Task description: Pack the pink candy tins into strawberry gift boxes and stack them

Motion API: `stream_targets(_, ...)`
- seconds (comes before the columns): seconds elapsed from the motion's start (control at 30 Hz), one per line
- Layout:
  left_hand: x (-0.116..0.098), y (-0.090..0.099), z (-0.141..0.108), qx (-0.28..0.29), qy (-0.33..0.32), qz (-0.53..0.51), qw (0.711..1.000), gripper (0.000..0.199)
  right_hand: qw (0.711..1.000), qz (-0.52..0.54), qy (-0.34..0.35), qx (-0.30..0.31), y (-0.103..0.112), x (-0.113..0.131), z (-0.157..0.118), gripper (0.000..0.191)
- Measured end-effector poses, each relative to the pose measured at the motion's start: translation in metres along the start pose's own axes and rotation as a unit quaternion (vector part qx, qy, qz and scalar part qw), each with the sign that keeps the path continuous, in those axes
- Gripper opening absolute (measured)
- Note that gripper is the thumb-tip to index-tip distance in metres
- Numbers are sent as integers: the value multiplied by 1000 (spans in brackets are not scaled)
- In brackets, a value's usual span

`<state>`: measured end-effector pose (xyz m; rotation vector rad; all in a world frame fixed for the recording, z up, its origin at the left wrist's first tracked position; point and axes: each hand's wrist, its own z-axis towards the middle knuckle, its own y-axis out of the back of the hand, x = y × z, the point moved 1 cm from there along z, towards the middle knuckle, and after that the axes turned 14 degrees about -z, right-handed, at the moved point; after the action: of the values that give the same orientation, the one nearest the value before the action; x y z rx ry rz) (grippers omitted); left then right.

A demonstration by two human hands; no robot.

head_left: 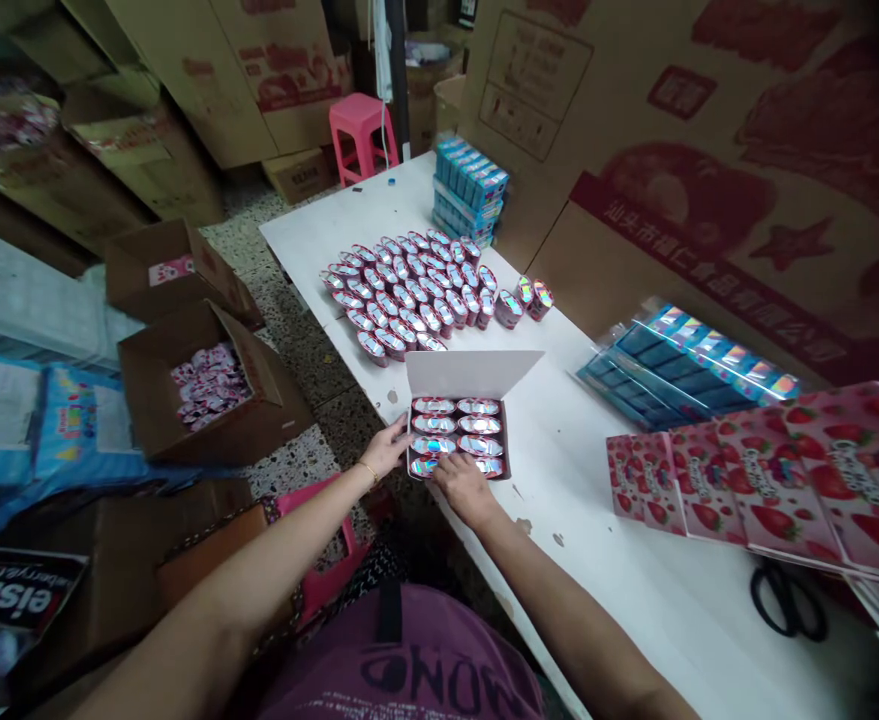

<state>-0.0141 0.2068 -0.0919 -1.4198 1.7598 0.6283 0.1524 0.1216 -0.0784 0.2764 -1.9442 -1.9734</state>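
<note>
On the white table edge in front of me stands a small carton with its white lid flap raised at the back. Two columns of oval foil-topped cups fill it. My left hand holds the carton's left wall, thumb near the rim. My right hand reaches over the near wall, its fingers bent down onto a cup in the nearest row; the fingertips are partly hidden. Behind the carton, many more foil-topped cups stand in close rows, with several apart on the right.
Blue packs are stacked at the table's far end, and wrapped blue packs lie at right. Folded strawberry-print cartons and black scissors are nearer. Open cardboard boxes stand at left; a pink stool is beyond.
</note>
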Motion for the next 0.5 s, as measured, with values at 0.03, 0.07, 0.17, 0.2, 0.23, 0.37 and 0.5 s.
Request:
stream_targets(0.03,2,3,2,-6,-34,19,999,57,997,29,-52,-41,1,-14,-3,19)
stream_targets(0.07,4,7,5,-13,-77,47,996,53,987,59,-120,-89,2,-32,-8,20)
stream_targets(0.17,10,10,16,-31,-220,159,962,45,934,129,-281,-177,-1,-81,-19,28)
stream_targets(0.2,13,8,19,-33,-256,192,947,44,929,150,-290,-174,-5,-93,-21,30)
stream_targets(0.23,15,5,22,-37,-285,220,932,42,930,169,-283,-161,-9,-100,-21,32)
stream_targets(0.37,21,-19,27,-86,-334,328,879,39,946,144,-267,-112,-26,-98,-11,37)
stream_targets(0.5,15,-34,25,-111,-300,425,846,39,967,43,-244,-58,-28,-87,-1,39)
